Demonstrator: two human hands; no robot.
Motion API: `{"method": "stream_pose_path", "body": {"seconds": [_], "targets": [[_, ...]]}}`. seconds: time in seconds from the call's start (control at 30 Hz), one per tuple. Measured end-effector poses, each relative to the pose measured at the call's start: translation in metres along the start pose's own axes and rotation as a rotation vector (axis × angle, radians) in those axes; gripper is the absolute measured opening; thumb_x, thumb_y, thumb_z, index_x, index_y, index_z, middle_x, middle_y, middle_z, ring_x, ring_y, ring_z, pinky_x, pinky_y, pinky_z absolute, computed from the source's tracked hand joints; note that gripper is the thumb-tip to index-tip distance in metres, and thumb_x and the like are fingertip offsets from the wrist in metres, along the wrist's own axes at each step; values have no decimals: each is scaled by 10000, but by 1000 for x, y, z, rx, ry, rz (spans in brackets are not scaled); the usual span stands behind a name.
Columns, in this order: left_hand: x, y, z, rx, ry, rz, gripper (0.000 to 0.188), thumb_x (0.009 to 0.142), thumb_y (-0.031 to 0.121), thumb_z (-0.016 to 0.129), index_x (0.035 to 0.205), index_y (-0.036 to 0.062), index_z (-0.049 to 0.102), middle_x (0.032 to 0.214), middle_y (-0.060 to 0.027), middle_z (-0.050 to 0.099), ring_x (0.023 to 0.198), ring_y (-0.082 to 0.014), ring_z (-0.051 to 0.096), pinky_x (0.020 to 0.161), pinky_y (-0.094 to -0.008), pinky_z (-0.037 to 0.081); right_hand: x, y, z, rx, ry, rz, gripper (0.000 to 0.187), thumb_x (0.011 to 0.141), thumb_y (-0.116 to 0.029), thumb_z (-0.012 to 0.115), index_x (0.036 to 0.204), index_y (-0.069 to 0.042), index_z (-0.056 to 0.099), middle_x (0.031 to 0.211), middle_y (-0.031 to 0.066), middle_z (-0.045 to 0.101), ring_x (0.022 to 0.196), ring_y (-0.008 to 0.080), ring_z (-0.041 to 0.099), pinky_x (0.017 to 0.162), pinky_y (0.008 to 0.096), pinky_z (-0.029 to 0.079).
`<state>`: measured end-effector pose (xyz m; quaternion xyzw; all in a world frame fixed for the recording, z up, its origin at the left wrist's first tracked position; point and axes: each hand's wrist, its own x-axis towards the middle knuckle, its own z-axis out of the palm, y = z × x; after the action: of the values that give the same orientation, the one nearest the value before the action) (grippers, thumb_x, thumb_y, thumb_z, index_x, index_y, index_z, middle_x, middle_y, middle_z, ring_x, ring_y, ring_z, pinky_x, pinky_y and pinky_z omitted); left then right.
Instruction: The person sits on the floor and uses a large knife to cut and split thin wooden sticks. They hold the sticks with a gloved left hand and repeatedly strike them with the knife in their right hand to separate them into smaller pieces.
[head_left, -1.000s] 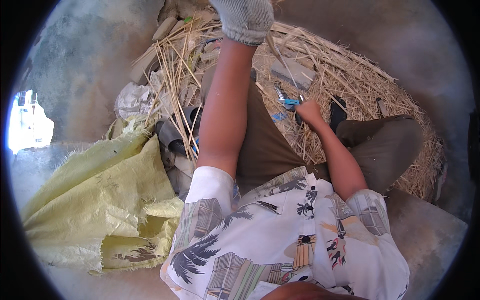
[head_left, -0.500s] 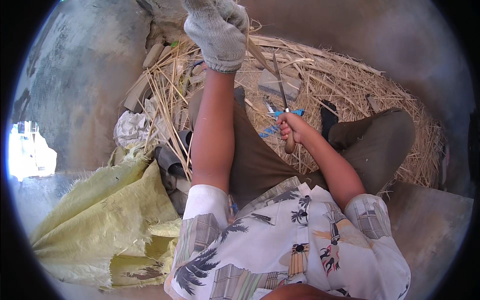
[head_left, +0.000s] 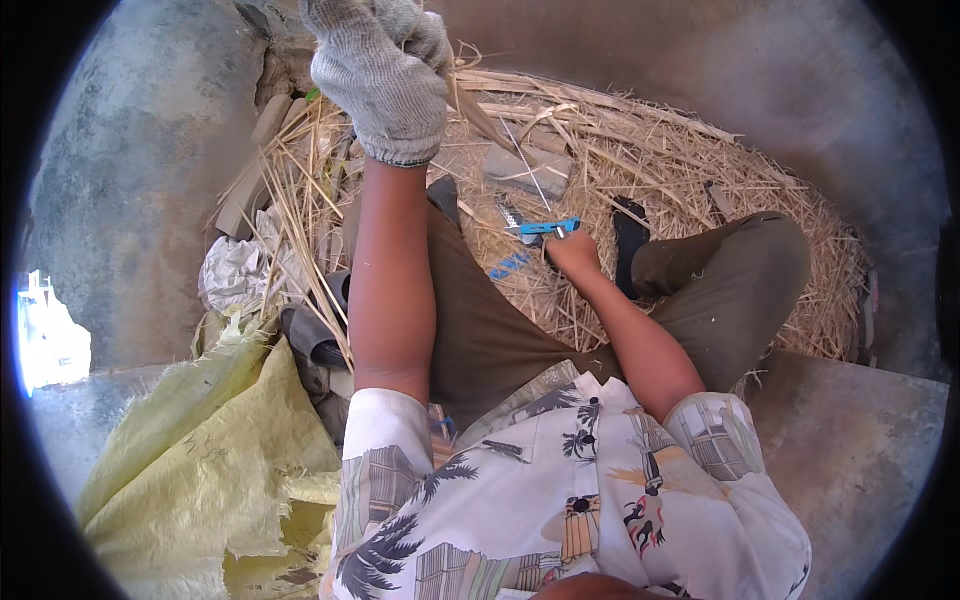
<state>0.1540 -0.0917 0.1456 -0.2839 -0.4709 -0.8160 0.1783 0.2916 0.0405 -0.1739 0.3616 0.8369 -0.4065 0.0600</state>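
My left hand [head_left: 385, 85], in a grey knitted glove, is raised at the top of the view, its fingers curled closed. A flat pale strip, like split bamboo [head_left: 478, 112], comes out of it toward the right; the upper part of the fist is cut off by the picture's edge. My bare right hand [head_left: 572, 255] is closed round the handle of a knife [head_left: 538, 183]. Its thin blade points up and to the left, seen nearly edge-on, with the tip close to the strip. Beyond the knuckles lies a blue tool [head_left: 545, 227] on the ground, partly behind the knife.
Straw and shavings [head_left: 680, 180] cover the ground round my folded legs. A grey block [head_left: 527, 172] lies ahead. Long thin strips [head_left: 300, 230] lean at the left, by crumpled white paper [head_left: 235, 270] and a yellow woven sack [head_left: 210, 460]. Walls [head_left: 150, 180] stand close around.
The whole view has shifted, so most things sit further left. The knife has turned edge-on and leans more to the left. Both hands keep their hold.
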Motion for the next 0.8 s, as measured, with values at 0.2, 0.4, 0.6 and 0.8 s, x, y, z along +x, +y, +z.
{"method": "stream_pose_path", "body": {"seconds": [0.2, 0.4, 0.6, 0.8], "targets": [[9, 11, -14, -77, -39, 32, 732, 902, 803, 431, 579, 154, 328, 537, 30, 273, 454, -130, 241, 423, -306, 241, -19, -37, -7, 574, -194, 80, 208, 811, -154, 655, 665, -39, 562, 521, 28, 502, 380, 134, 451, 371, 313, 348], [7, 5, -11, 7, -106, 23, 739, 924, 789, 399, 567, 150, 300, 519, 24, 249, 439, -127, 235, 412, -307, 240, -27, -63, -33, 910, -588, 405, 113, 807, -98, 646, 769, -42, 556, 603, 7, 492, 426, 102, 441, 399, 284, 366], [-7, 24, 27, -89, -52, -55, 639, 994, 638, 474, 588, 169, 318, 518, 44, 250, 401, -85, 239, 380, -271, 200, -61, -90, -60, 686, -478, 30, 165, 844, -133, 676, 779, -47, 551, 616, -2, 523, 457, 83, 473, 430, 264, 400], [-7, 31, 27, -11, 85, -8, 631, 1013, 611, 467, 590, 164, 326, 531, 39, 257, 392, -85, 258, 372, -266, 205, -80, -113, -98, 707, -231, -379, 237, 889, -200, 695, 761, -47, 567, 606, -10, 542, 506, 70, 496, 464, 284, 400]]}}
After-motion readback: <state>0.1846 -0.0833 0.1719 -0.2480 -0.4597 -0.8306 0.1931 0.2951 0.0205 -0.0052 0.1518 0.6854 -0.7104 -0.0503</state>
